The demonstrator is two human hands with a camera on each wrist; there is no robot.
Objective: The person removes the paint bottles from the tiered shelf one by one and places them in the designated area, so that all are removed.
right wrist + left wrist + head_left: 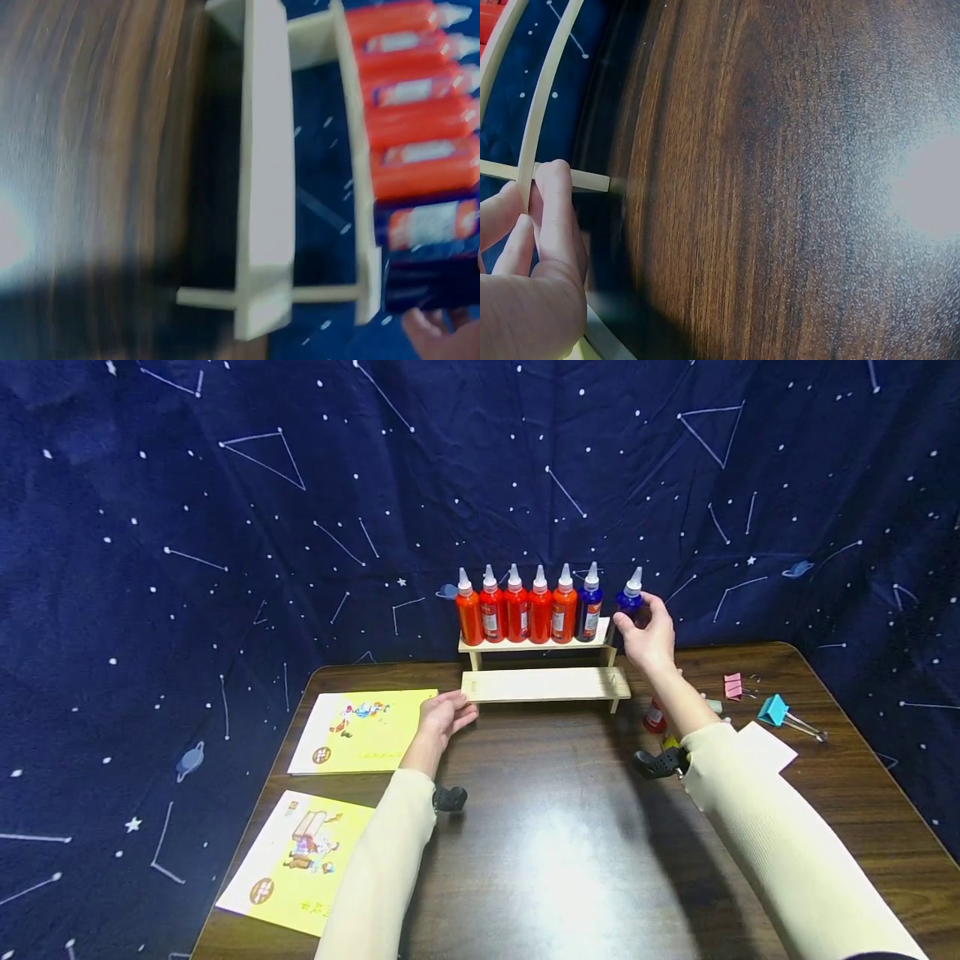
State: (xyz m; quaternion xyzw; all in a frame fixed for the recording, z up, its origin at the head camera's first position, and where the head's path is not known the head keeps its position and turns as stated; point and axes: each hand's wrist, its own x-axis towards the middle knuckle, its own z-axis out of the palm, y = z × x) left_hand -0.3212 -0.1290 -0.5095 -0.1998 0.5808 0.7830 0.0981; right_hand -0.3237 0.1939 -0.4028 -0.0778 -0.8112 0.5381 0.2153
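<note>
In the head view, my right hand (651, 637) holds a dark blue squeeze bottle (628, 602) with a white nozzle, tilted slightly, at the right end of a two-step wooden rack (543, 685). My left hand (446, 718) pinches the left end of the rack's lower board; the left wrist view shows thumb and fingers on either side of the pale board (536, 124). Along the upper step stand several red-orange bottles (515, 610) in a row, then another blue bottle (588, 610) at their right. The held bottle (427, 283) appears beside that row in the right wrist view.
Two yellow-covered booklets (367, 727) lie at the table's left. Right of the rack, a red bottle (655, 717) is partly hidden by my right arm. Farther right are a pink binder clip (732, 686), a teal binder clip (773, 710) and white paper (768, 747). A starry cloth (480, 460) hangs behind.
</note>
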